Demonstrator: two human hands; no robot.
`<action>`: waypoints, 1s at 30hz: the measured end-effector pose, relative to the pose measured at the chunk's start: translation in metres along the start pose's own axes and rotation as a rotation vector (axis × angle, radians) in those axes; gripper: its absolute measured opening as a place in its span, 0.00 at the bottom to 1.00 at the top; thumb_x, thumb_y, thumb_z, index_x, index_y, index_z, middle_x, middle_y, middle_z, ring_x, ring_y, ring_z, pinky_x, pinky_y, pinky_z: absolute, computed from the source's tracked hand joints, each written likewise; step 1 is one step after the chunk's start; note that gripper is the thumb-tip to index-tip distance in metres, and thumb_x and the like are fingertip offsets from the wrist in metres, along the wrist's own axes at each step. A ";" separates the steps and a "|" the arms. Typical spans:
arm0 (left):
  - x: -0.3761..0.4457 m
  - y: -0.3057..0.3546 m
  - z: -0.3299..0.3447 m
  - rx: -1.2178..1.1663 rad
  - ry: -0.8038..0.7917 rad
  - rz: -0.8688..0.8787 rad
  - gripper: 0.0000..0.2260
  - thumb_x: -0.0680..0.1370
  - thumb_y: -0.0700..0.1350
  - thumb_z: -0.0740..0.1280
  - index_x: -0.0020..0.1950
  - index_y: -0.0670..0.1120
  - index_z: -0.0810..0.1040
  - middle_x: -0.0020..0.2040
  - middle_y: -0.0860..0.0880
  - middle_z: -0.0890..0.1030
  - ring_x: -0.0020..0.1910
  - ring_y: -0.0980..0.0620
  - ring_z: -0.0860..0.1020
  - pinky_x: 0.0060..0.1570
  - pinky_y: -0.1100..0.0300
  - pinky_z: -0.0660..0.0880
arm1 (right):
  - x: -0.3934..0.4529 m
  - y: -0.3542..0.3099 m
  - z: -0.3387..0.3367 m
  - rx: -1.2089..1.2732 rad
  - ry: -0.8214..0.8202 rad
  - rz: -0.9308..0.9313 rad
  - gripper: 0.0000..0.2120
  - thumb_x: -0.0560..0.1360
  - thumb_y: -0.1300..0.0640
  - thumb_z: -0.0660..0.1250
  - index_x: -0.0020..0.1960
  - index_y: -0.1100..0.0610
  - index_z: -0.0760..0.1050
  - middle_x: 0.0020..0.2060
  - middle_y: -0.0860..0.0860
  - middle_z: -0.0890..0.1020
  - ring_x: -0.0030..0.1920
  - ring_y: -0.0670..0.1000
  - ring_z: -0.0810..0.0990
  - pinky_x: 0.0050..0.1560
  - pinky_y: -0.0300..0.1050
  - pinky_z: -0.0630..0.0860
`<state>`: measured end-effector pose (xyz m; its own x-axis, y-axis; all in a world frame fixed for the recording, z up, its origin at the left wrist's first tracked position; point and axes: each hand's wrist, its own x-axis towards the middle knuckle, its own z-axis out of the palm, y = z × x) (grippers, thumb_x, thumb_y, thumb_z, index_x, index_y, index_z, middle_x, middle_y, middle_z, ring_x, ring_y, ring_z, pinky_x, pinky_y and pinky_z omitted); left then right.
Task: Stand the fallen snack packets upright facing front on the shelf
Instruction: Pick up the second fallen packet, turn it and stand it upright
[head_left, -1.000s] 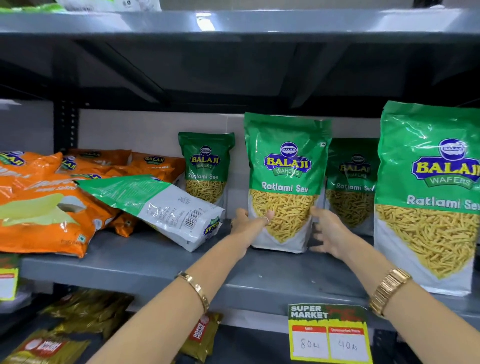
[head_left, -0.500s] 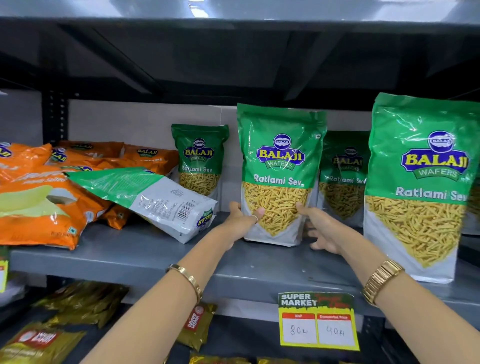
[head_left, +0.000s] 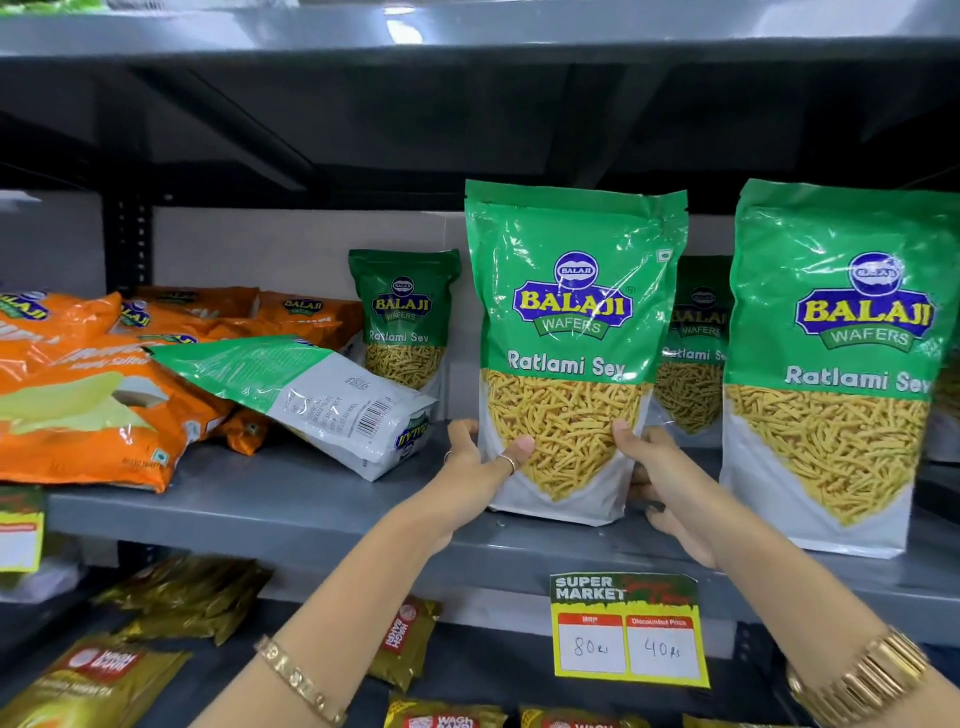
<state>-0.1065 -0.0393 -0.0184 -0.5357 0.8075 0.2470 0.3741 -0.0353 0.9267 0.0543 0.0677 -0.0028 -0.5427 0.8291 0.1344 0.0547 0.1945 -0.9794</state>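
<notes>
Between two hands, one green snack packet (head_left: 566, 353) stands up on the grey shelf (head_left: 291, 506).

Under the grip runs the big shelf, with its bottom edge touching the packet's base. Just right of the grip stands a big green packet (head_left: 836, 364), front side out. Left of the grip lies a pile of orange packets (head_left: 98, 395), flat on the shelf. Leaning on that pile, a fallen green packet (head_left: 306, 395) shows its white back. Behind the grip, two small green packets (head_left: 402, 322) stand at the back. Below the grip hangs a yellow price tag (head_left: 628, 631). Left hand (head_left: 478, 467) and right hand (head_left: 657, 467) each wrap around one lower side of the held packet, thumbs on its front.
</notes>
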 end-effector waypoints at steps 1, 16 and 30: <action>-0.001 0.000 0.000 -0.002 0.004 0.002 0.30 0.75 0.60 0.62 0.70 0.50 0.53 0.71 0.45 0.66 0.69 0.48 0.67 0.64 0.57 0.63 | -0.002 0.000 0.000 0.007 -0.007 -0.008 0.30 0.76 0.41 0.57 0.73 0.51 0.56 0.74 0.53 0.63 0.73 0.59 0.62 0.71 0.58 0.58; -0.007 0.004 0.002 -0.224 0.212 0.029 0.32 0.75 0.59 0.62 0.73 0.47 0.56 0.74 0.49 0.60 0.73 0.49 0.60 0.70 0.54 0.57 | -0.024 0.007 0.007 -0.003 0.005 -0.204 0.30 0.76 0.42 0.57 0.74 0.47 0.51 0.74 0.50 0.62 0.73 0.54 0.60 0.70 0.52 0.59; -0.033 0.006 -0.049 0.193 0.829 0.394 0.27 0.78 0.42 0.62 0.75 0.39 0.58 0.77 0.42 0.56 0.77 0.47 0.54 0.74 0.58 0.52 | -0.055 -0.039 0.064 -0.380 0.274 -1.017 0.22 0.77 0.55 0.58 0.69 0.61 0.65 0.70 0.57 0.68 0.70 0.48 0.62 0.62 0.18 0.50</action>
<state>-0.1234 -0.0948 -0.0068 -0.6844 0.0781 0.7249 0.7227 -0.0581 0.6887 0.0287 -0.0186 0.0182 -0.2800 0.2720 0.9207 -0.0311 0.9559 -0.2919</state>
